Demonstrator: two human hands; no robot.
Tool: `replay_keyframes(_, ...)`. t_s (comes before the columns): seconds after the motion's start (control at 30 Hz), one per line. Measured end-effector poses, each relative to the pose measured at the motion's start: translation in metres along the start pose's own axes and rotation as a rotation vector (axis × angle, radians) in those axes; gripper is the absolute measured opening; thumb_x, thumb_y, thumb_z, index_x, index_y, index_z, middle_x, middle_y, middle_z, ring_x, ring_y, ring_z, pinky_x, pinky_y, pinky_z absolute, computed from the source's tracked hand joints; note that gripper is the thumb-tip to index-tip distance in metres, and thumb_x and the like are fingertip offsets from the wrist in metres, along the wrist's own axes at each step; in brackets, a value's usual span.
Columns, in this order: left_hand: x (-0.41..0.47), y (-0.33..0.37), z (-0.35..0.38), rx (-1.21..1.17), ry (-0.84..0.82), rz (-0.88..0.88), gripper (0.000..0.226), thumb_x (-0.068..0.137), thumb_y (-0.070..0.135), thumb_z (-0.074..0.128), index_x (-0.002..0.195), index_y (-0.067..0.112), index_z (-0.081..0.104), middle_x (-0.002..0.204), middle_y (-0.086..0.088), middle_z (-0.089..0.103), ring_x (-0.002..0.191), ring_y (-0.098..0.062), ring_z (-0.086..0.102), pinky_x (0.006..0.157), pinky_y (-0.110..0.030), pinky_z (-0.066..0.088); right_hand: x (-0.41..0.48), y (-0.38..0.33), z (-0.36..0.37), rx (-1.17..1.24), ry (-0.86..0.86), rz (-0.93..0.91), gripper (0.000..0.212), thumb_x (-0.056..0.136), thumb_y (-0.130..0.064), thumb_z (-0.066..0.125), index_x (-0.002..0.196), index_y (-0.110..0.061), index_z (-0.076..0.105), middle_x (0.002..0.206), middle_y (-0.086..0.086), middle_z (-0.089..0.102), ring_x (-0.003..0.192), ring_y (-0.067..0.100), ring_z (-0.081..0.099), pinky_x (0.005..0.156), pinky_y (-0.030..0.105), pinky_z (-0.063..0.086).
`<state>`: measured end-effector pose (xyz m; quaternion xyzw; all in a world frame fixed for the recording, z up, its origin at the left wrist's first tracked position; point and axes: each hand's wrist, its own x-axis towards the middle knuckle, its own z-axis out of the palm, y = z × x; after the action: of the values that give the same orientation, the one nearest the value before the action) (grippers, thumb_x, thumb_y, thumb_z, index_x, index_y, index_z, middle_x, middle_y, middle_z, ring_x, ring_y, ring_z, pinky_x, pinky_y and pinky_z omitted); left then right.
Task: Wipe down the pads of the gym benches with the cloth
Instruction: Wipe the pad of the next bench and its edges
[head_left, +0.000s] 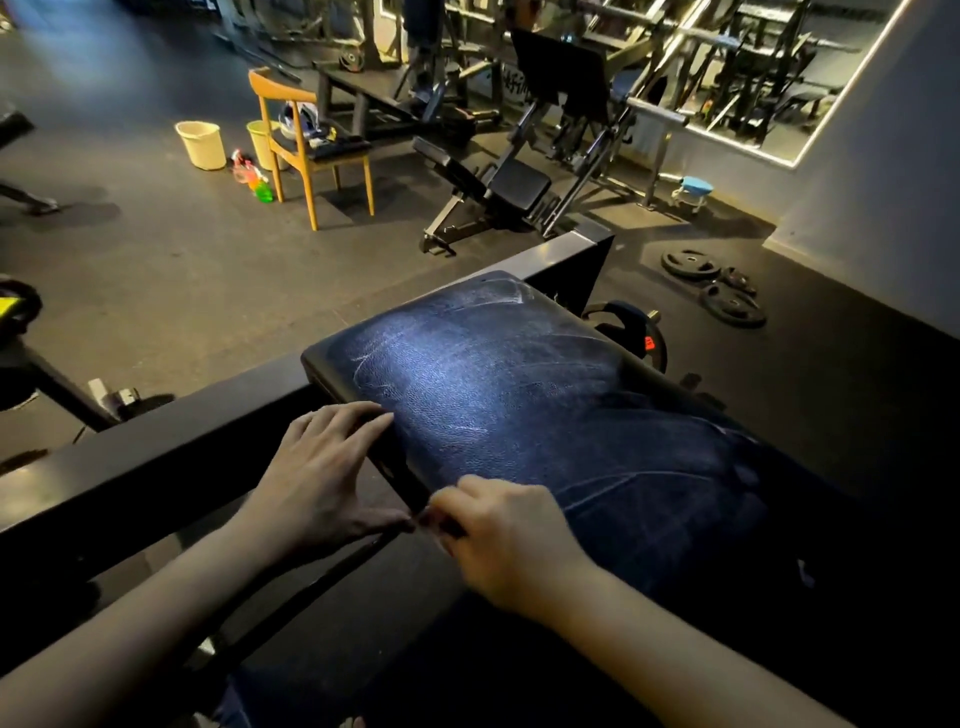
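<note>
The pad (467, 374) is sitting on a black frame (156, 467), with smears showing under the light. A dark cloth (675, 493) is lying over its near right part. The left hand (322, 478) is resting flat, fingers (353, 421) straight on the pad edge. The right hand (509, 540) is curling, apparently pinching the cloth's corner. Suggest spreading the cloth flat, overlapping strokes and covering the edges. The red tag (649, 343) is too small to read.
</note>
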<state>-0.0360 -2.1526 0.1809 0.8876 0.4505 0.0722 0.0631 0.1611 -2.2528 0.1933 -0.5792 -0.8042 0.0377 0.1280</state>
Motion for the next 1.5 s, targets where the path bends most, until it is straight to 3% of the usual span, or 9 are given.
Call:
replay_keyframes(0.27, 0.013, -0.042, -0.002, -0.121, 0.069, -0.086, 0.115, 0.062, 0.095, 0.047, 0.145, 0.015, 0.056, 0.146, -0.002, 0.054, 0.134, -0.027, 0.050, 0.113, -0.049, 0.037, 0.104, 0.118, -0.028, -0.200, 0.181, 0.625, 0.023, 0.104, -0.033, 0.047, 0.113, -0.015, 0.059, 0.112, 0.013, 0.069, 0.104, 0.037, 0.066, 0.081, 0.040, 0.049)
replay_keyframes(0.47, 0.040, -0.076, -0.004, -0.131, 0.055, -0.089, 0.124, 0.059, 0.098, 0.047, 0.144, 0.009, 0.056, 0.146, -0.008, 0.053, 0.133, -0.031, 0.051, 0.112, -0.053, 0.040, 0.080, 0.035, 0.026, -0.069, 0.055, 0.058, 0.018, 0.090, -0.043, 0.053, 0.091, -0.025, 0.058, 0.080, -0.003, 0.062, 0.070, 0.023, 0.066, 0.052, 0.032, 0.046)
replay_keyframes(0.67, 0.061, -0.095, -0.001, -0.131, 0.012, -0.146, 0.136, 0.049, 0.102, 0.042, 0.148, 0.009, 0.051, 0.150, -0.010, 0.050, 0.138, -0.032, 0.046, 0.116, -0.050, 0.035, 0.132, 0.173, -0.036, -0.338, 0.145, 0.755, 0.025, 0.103, -0.034, 0.049, 0.114, -0.015, 0.059, 0.114, 0.017, 0.069, 0.105, 0.038, 0.066, 0.086, 0.042, 0.053)
replay_keyframes(0.9, 0.067, -0.101, 0.006, -0.172, 0.051, -0.148, 0.132, 0.047, 0.101, 0.047, 0.140, 0.008, 0.059, 0.138, -0.008, 0.058, 0.130, -0.030, 0.053, 0.111, -0.047, 0.036, 0.156, 0.021, 0.038, -0.025, 0.003, -0.051, 0.021, 0.088, -0.047, 0.051, 0.095, -0.029, 0.060, 0.084, -0.005, 0.064, 0.076, 0.019, 0.065, 0.056, 0.030, 0.047)
replay_keyframes(1.03, 0.071, -0.103, 0.003, -0.154, 0.051, -0.131, 0.132, 0.043, 0.103, 0.048, 0.136, 0.010, 0.063, 0.134, -0.006, 0.059, 0.126, -0.028, 0.054, 0.110, -0.045, 0.038, 0.201, 0.122, -0.011, -0.322, 0.071, 0.524, 0.025, 0.102, -0.040, 0.047, 0.113, -0.024, 0.063, 0.113, 0.008, 0.071, 0.104, 0.032, 0.068, 0.081, 0.038, 0.051)
replay_keyframes(1.1, 0.073, -0.105, 0.001, -0.151, 0.036, -0.113, 0.133, 0.042, 0.103, 0.050, 0.135, 0.010, 0.063, 0.134, -0.005, 0.059, 0.126, -0.027, 0.054, 0.111, -0.043, 0.037, 0.224, 0.129, -0.013, -0.314, 0.096, 0.697, 0.022, 0.104, -0.033, 0.047, 0.116, -0.019, 0.059, 0.115, 0.012, 0.070, 0.103, 0.035, 0.067, 0.075, 0.036, 0.048)
replay_keyframes(1.2, 0.077, -0.113, -0.002, -0.184, 0.021, -0.071, 0.123, 0.047, 0.099, 0.055, 0.130, 0.009, 0.066, 0.127, -0.004, 0.061, 0.116, -0.028, 0.058, 0.103, -0.043, 0.045, 0.231, 0.035, 0.031, -0.094, 0.089, 0.368, 0.015, 0.095, -0.035, 0.050, 0.098, -0.023, 0.060, 0.089, 0.001, 0.068, 0.074, 0.027, 0.065, 0.055, 0.027, 0.031)
replay_keyframes(1.3, 0.083, -0.126, -0.007, -0.237, 0.033, -0.036, 0.101, 0.056, 0.092, 0.057, 0.118, 0.014, 0.071, 0.112, -0.001, 0.064, 0.100, -0.027, 0.062, 0.089, -0.043, 0.051, 0.213, 0.025, 0.047, -0.074, 0.046, 0.099, 0.023, 0.091, -0.044, 0.047, 0.096, -0.026, 0.060, 0.082, -0.002, 0.067, 0.072, 0.026, 0.068, 0.055, 0.030, 0.040)
replay_keyframes(1.5, 0.106, -0.130, -0.015, -0.216, -0.068, -0.016, 0.115, 0.041, 0.095, 0.062, 0.131, 0.023, 0.063, 0.102, 0.006, 0.041, 0.099, -0.020, 0.048, 0.089, -0.034, 0.042, 0.247, 0.206, -0.035, -0.393, 0.018, 0.944, 0.027, 0.102, -0.029, 0.052, 0.123, -0.015, 0.062, 0.126, 0.019, 0.067, 0.118, 0.038, 0.063, 0.090, 0.039, 0.050)
